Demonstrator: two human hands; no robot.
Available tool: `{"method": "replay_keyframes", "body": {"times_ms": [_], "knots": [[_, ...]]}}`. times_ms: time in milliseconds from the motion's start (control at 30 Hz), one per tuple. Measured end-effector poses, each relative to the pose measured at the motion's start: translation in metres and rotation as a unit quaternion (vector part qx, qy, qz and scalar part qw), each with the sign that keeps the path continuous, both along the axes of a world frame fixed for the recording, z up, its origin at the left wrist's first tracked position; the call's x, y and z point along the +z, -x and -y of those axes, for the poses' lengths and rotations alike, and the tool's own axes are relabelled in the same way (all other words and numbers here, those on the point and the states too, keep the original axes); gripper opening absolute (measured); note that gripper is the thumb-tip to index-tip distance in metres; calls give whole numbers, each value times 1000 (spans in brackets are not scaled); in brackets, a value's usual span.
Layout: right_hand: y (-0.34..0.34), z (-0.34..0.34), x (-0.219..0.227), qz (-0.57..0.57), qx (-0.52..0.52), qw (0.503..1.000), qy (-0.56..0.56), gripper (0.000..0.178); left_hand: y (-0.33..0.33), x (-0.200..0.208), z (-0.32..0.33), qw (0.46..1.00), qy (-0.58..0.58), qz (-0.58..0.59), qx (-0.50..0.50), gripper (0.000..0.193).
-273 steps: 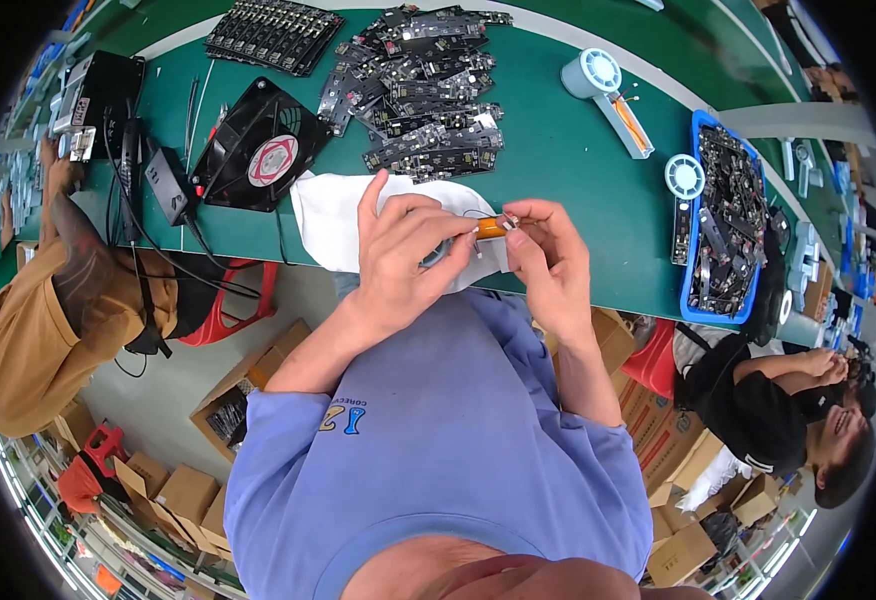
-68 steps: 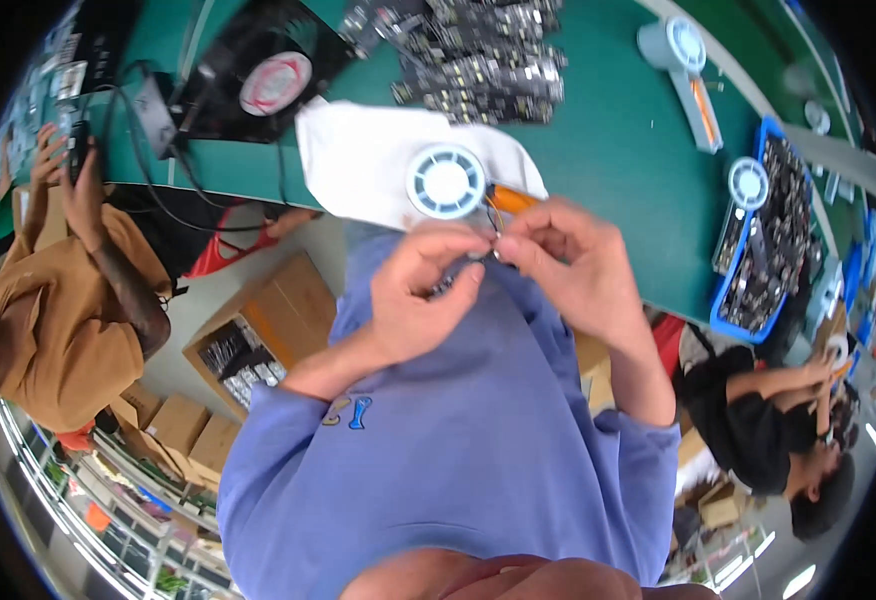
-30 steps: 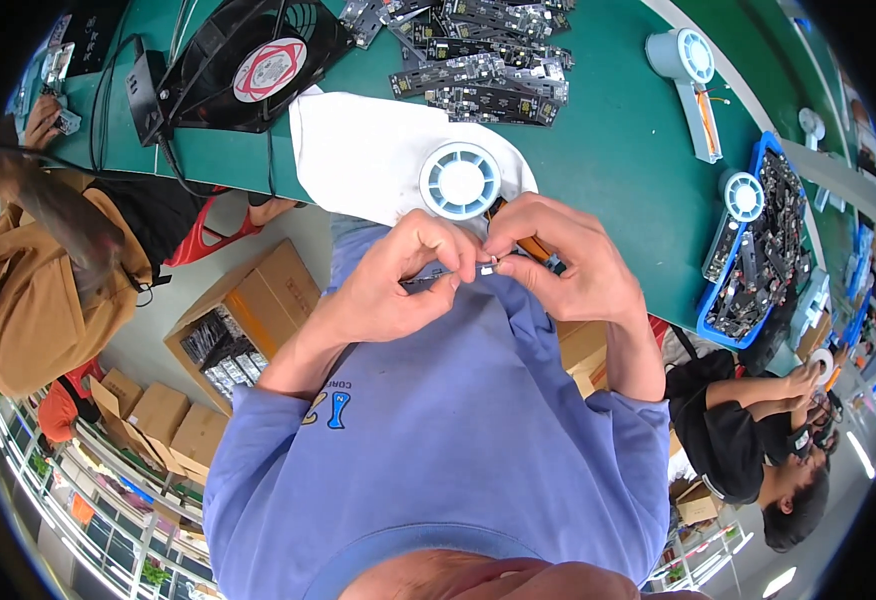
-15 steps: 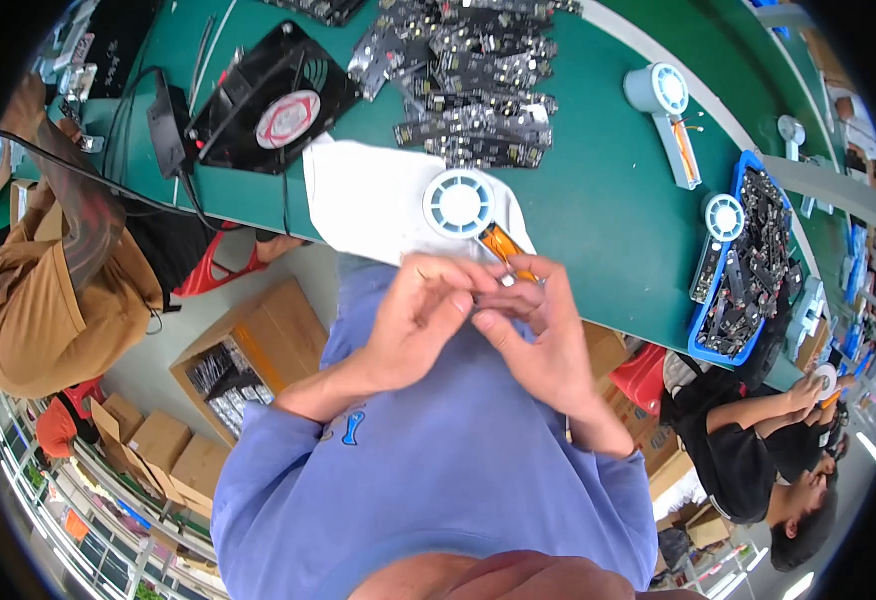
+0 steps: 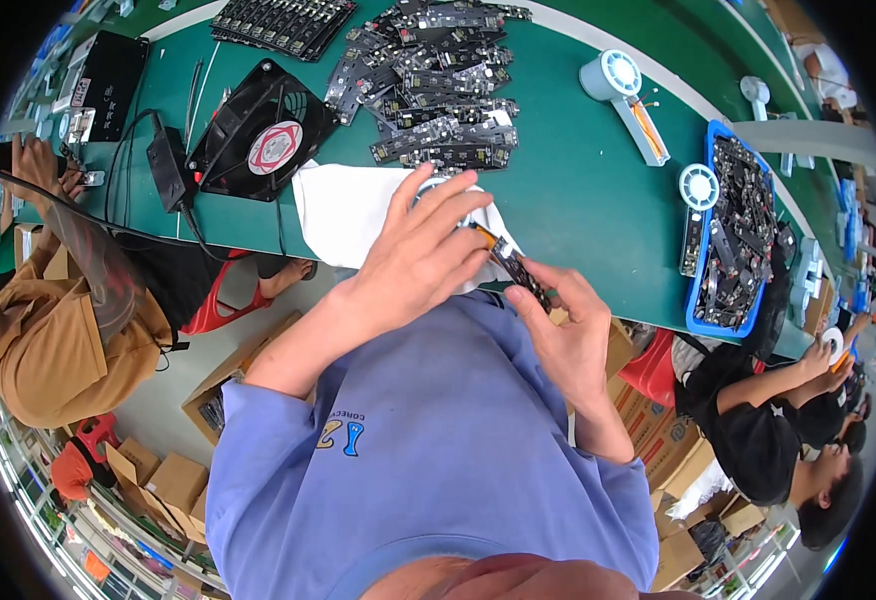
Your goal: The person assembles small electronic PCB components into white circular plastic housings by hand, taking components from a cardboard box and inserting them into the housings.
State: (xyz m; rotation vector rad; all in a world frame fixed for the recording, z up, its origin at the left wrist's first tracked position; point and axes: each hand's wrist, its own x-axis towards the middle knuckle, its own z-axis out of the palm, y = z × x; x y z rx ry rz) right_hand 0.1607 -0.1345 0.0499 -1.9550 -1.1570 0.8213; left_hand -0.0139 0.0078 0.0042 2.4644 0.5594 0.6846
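While left fingers (image 5: pixel 448 212) mask blue fan (image 5: pixel 434 184), grip unclear, right fingers (image 5: pixel 570 286) pinch circuit board (image 5: pixel 522 271)

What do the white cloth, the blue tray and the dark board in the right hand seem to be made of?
Dark board: probably stiff laminate, finish unclear; small electronic parts suggest it. White cloth: apparently matt fabric, by its soft, wavy edge. Blue tray: likely smooth plastic, its rim evenly coloured.

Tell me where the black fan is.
Head view, left of centre: the black fan sits on the green table between the black adapter and the piled circuit boards.
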Motion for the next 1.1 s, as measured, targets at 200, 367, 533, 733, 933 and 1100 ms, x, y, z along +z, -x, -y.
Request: {"method": "replay_keyframes", "body": {"times_ms": [200, 367, 533, 733, 933, 1100], "knots": [[2, -14, -3, 62, -6, 997, -39, 32, -3, 14, -2, 998, 55, -13, 15, 17], [2, -22, -11, 107, 9, 992, -73, 31, 1, 12, -9, 999, 28, -27, -10, 21], [4, -20, -13, 102, 6, 992, -75, 30, 13, 5, -19, 996, -49, -31, -67, 25], [3, -22, -14, 72, -15, 995, -61, 29, 18, -4, -26, 996, 5, 27, -84, 47], [1, -32, -17, 172, 67, 976, -111, 31, 11, 10, -29, 997, 18, 16, -79, 52], [-7, -42, -13, 221, 94, 963, -124, 31, 7, 16, -24, 997, -10, -48, -53, 39]]}}
